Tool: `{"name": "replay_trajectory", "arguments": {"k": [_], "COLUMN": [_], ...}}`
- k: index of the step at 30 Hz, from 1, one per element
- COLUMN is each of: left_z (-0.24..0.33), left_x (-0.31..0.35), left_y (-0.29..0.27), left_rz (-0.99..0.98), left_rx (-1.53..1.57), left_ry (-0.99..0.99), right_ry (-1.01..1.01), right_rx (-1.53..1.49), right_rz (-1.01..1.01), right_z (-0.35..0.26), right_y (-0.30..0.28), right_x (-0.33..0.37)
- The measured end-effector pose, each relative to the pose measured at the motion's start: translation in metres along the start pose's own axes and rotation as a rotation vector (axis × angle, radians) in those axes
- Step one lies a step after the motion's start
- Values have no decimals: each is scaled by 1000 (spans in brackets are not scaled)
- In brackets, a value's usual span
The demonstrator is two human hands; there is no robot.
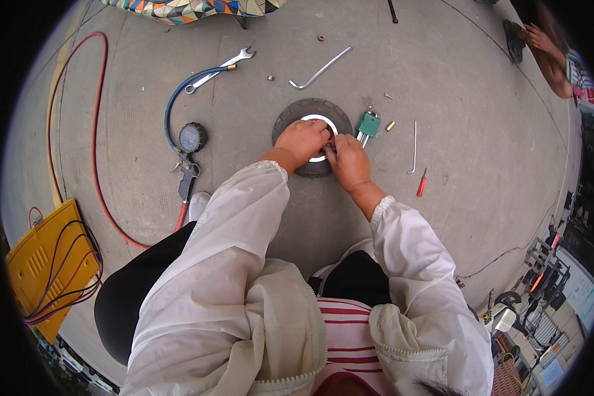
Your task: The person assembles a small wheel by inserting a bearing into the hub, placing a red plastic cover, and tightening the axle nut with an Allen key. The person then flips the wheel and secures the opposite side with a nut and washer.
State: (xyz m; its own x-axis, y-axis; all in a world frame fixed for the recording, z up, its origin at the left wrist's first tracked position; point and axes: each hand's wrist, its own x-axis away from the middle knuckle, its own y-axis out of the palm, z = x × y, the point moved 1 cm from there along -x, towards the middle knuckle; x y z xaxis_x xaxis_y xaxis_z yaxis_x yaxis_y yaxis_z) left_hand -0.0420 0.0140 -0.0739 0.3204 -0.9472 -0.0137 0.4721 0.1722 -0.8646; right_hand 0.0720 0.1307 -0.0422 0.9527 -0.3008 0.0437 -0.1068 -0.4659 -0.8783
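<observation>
Round pressure gauge (193,137) left of centre in the frame, lying flat on the concrete: dark rim, grey-blue dial face, too small to read. Joined to a blue hose above and a red hose below. Yellow box (49,267) at the lower left edge, flat-topped with a slotted patch, dark cables running across it. Pale blue-white board or screen (582,290) at the far right edge, tilted and bent by the lens; kind unclear. No packages or labels clear enough to tell.
</observation>
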Motion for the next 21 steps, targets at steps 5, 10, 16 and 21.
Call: {"name": "replay_trajectory", "arguments": {"k": [5, 10, 16, 21], "left_z": [1, 1, 1, 1], "left_x": [0, 0, 0, -1], "left_y": [0, 0, 0, 2], "left_rz": [9, -36, -26, -8], "left_rx": [11, -28, -20, -24], "left_ry": [-3, -16, -15, -14], "right_ry": [-56, -106, -53, -46], "right_rx": [-78, -21, 5, -17], "right_rz": [64, 47, 18, 37], "right_z": [0, 0, 1, -1], "right_y": [-4, -5, -3, -4], "right_x": [5, 6, 3, 2]}}
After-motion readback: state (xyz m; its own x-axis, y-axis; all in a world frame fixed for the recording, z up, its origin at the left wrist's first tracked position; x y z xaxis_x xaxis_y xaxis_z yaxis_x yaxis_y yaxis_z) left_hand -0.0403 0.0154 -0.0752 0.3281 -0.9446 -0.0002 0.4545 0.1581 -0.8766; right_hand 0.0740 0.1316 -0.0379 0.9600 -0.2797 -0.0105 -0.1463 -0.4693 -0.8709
